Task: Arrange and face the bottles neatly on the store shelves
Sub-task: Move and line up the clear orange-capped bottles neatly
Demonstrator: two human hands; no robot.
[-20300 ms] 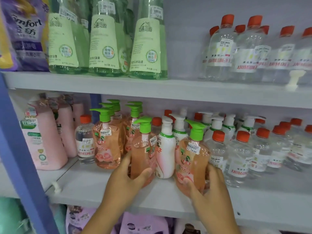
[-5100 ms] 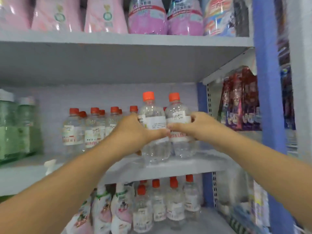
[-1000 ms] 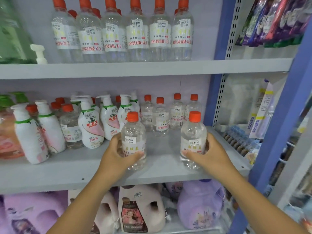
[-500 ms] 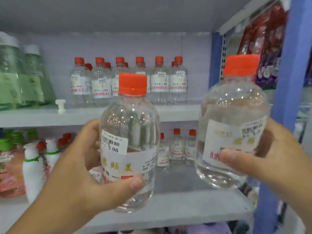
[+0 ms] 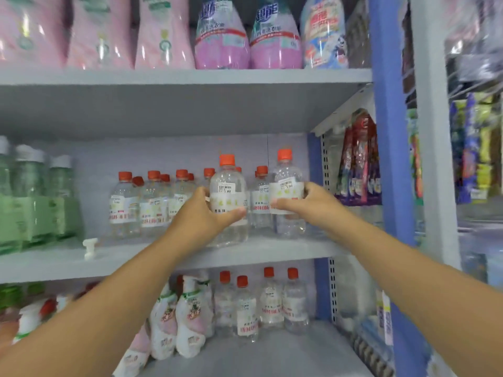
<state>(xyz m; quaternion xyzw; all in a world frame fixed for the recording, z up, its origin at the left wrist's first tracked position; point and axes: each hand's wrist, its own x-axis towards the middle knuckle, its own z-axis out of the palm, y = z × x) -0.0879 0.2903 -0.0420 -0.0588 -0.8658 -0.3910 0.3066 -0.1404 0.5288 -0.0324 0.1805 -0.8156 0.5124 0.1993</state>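
2 bare forearms are showing in the view — no sleeve is covering them up to the frame edge. The left hand (image 5: pixel 200 213) and the right hand (image 5: pixel 307 202) are wearing no glove, ring or watch — fingernails are looking short.

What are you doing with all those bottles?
A person is tidying a store shelf. The left hand grips one clear orange-capped bottle and the right hand grips another, both at the front of the middle shelf, ahead of a row of matching bottles. Both are upright with their price labels facing out. Whether they rest on the shelf yet is hard to tell. More of the same bottles stand on the shelf below.
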